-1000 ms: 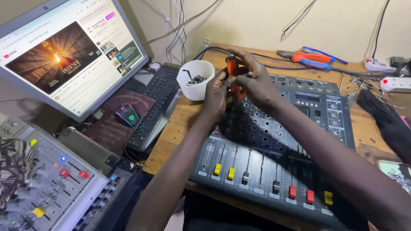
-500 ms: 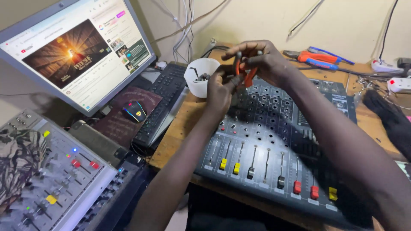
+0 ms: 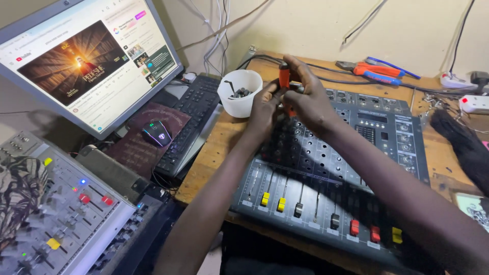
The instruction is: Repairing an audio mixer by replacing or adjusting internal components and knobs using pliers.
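Head view: our right hand and left hand meet over the far end of the mixer, both closed round an orange-handled tool; its tip is hidden. White cup of small dark parts sits just left of the grip. Mixer panel still in place, faders fitted; we judge the work early.

An orange-handled tool stands upright above the dark audio mixer's far edge.
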